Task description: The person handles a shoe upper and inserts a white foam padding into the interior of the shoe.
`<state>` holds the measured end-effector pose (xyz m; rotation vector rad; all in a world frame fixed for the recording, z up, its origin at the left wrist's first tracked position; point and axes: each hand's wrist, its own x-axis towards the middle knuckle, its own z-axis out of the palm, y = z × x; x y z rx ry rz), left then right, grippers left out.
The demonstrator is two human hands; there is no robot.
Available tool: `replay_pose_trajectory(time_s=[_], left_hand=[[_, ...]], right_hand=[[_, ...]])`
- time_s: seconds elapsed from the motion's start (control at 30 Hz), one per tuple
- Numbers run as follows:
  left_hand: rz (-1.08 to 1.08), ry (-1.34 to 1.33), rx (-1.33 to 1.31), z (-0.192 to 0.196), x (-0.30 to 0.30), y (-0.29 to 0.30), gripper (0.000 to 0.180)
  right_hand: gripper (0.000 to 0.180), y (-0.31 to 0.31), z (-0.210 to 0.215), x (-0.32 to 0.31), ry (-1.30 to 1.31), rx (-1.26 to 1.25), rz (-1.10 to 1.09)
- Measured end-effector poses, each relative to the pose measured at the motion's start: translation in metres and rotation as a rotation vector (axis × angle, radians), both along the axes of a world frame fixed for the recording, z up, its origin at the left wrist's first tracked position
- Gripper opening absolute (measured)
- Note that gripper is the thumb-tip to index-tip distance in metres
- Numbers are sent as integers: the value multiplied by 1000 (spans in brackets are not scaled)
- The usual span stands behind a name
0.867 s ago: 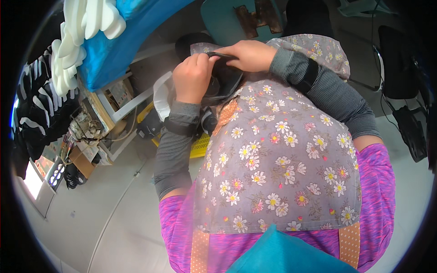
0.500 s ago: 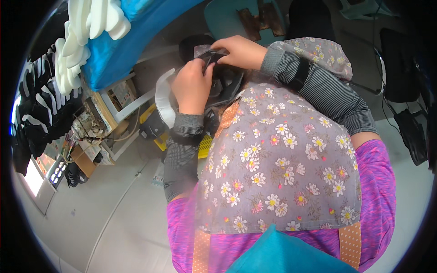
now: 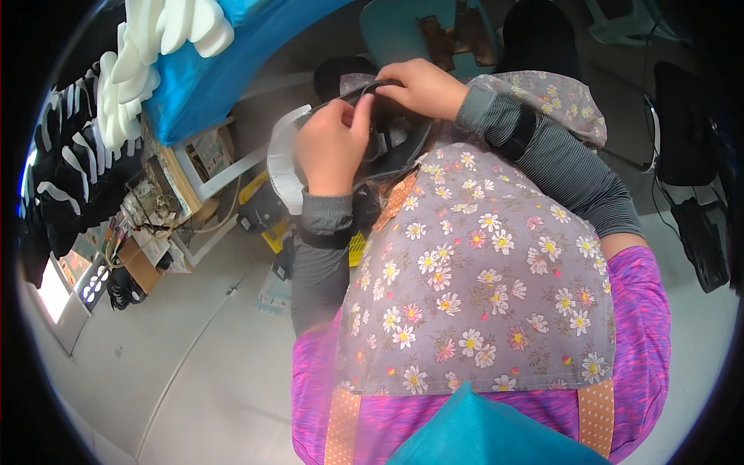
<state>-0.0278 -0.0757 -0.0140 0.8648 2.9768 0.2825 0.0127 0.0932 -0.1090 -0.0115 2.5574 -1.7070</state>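
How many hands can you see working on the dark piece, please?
2. The left hand pinches the dark piece from the left side; the right hand grips its upper edge, above the flowered apron. No other hands show.

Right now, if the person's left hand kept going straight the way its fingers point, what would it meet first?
Probably the right hand: the left hand points up and right along the thin black curved strip both pinch. Depth is unclear.

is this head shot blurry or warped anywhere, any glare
Head view: strong fisheye bend, with a black rim around the picture; both hands, left and right, on the dark curved strap piece look fairly sharp; the bright window-like patch at far left is blown out; no obvious motion blur.
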Motion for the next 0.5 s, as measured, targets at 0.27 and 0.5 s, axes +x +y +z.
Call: replay_pose_trajectory(time_s=[0.27, 0.5], left_hand=[[-220, -68, -120, 13, 19, -3, 41], [-286, -80, -268, 22, 13, -12, 28]], right_hand=[[24, -6, -12, -8, 24, -218, 14], [26, -7, -15, -9, -27, -220, 2]])
